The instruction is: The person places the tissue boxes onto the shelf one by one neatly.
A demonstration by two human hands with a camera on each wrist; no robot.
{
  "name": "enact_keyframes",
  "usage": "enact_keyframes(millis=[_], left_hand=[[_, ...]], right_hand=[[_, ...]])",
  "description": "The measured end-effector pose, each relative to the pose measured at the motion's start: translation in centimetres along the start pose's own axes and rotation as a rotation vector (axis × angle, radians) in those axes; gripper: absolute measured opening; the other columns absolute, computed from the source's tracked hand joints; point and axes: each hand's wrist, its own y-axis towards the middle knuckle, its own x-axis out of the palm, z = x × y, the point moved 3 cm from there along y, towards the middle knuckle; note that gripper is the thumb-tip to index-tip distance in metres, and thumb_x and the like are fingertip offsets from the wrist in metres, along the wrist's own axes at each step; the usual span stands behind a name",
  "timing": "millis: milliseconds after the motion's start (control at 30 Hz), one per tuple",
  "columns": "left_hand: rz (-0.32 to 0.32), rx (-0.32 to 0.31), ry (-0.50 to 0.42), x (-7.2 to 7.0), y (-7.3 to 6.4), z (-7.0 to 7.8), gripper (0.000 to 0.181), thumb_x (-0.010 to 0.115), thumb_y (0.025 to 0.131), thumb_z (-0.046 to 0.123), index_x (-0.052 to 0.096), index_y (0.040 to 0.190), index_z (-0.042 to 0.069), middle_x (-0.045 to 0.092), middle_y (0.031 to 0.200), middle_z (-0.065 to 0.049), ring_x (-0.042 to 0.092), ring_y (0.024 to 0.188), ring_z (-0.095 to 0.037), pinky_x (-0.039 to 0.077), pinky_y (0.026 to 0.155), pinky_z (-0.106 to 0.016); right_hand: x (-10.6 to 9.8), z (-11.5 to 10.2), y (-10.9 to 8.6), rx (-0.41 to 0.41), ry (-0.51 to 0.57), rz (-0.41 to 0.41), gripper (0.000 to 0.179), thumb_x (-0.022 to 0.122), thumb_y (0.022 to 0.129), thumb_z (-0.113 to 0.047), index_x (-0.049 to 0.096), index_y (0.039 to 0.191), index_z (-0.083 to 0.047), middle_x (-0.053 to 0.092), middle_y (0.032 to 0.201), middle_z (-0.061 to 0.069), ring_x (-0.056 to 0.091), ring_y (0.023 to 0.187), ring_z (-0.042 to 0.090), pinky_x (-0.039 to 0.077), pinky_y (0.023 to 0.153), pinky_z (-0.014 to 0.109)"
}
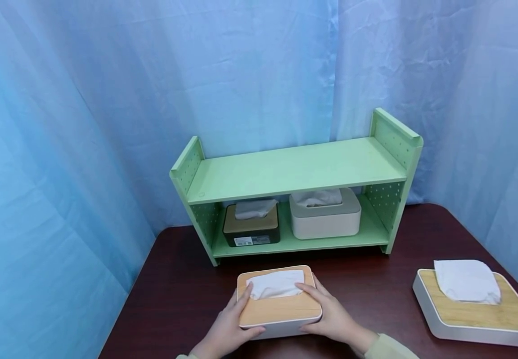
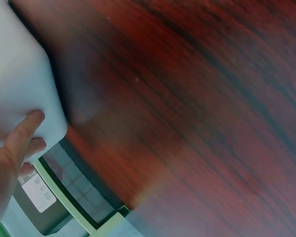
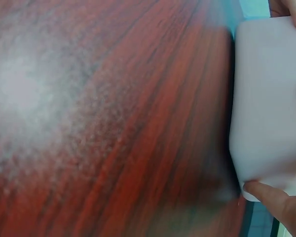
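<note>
A white tissue box with a light wooden lid [image 1: 281, 311] is held between both hands at the front middle of the table, a white tissue showing from its slot. My left hand [image 1: 229, 321] grips its left side, thumb at the front and fingers along the side and top edge. On the opposite side, my right hand [image 1: 331, 314] grips it the same way. In the left wrist view, fingers [image 2: 23, 136] press the box's white wall [image 2: 19, 79]. The right wrist view shows the box's white wall [image 3: 269, 98] with a finger [image 3: 271, 195] near its lower corner.
Behind the box stands a green two-tier shelf [image 1: 286, 169]. Its lower tier holds a dark tissue box with a brown lid [image 1: 252, 232] and a white tissue box with a grey lid [image 1: 326, 222]. Another wood-lidded tissue box [image 1: 474, 316] lies at the table's right. Blue curtains [image 1: 241, 75] surround the table.
</note>
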Motion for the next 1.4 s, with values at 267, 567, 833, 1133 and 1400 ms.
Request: enact_keyframes(millis=[267,567,833,1133,1400], left_hand=[[-0.01,-0.007,-0.002,0.1,0.1,0.3,0.096,0.071,0.074,0.06,0.023,0.152,0.028,0.026,0.148,-0.031,0.049,0.121,-0.042,0.045,0.091,-0.057],[-0.041,-0.034,-0.056,0.1,0.1,0.6,0.099,0.074,0.073,0.056,0.024,0.152,0.023,0.022,0.148,-0.034,0.043,0.125,-0.048,0.042,0.092,-0.062],[-0.047,-0.049,-0.077,0.0,0.1,0.6,0.1,0.076,0.071,0.054,0.026,0.151,0.022,0.021,0.148,-0.035,0.041,0.126,-0.05,0.04,0.092,-0.063],[-0.021,-0.023,-0.063,-0.4,0.2,0.9,0.099,0.077,0.07,0.054,0.03,0.15,0.018,0.024,0.147,-0.035,0.039,0.128,-0.047,0.04,0.095,-0.06],[0.089,0.033,-0.066,-2.6,0.2,2.3,0.098,0.077,0.069,0.054,0.032,0.149,0.02,0.022,0.15,-0.032,0.037,0.131,-0.045,0.044,0.095,-0.053]], right_hand=[[-0.1,0.1,0.0,0.03,0.05,-0.01,0.087,0.091,0.055,-0.02,0.053,0.133,-0.018,0.018,0.146,0.041,0.04,0.123,0.05,0.047,0.085,0.026],[-0.1,0.0,0.0,0.05,0.078,0.018,0.088,0.092,0.051,-0.014,0.055,0.131,-0.016,0.021,0.146,0.039,0.04,0.124,0.049,0.044,0.087,0.024],[-0.2,-0.2,0.0,0.059,0.076,0.04,0.088,0.092,0.049,-0.012,0.056,0.129,-0.015,0.023,0.146,0.039,0.038,0.126,0.05,0.043,0.091,0.024],[-0.4,-0.6,0.0,0.046,0.055,0.07,0.089,0.092,0.046,-0.01,0.058,0.128,-0.013,0.026,0.145,0.038,0.04,0.125,0.048,0.043,0.092,0.024],[-2.0,-2.6,1.2,-0.029,0.046,0.106,0.089,0.092,0.047,-0.006,0.058,0.129,-0.016,0.025,0.147,0.035,0.038,0.126,0.048,0.043,0.091,0.021]])
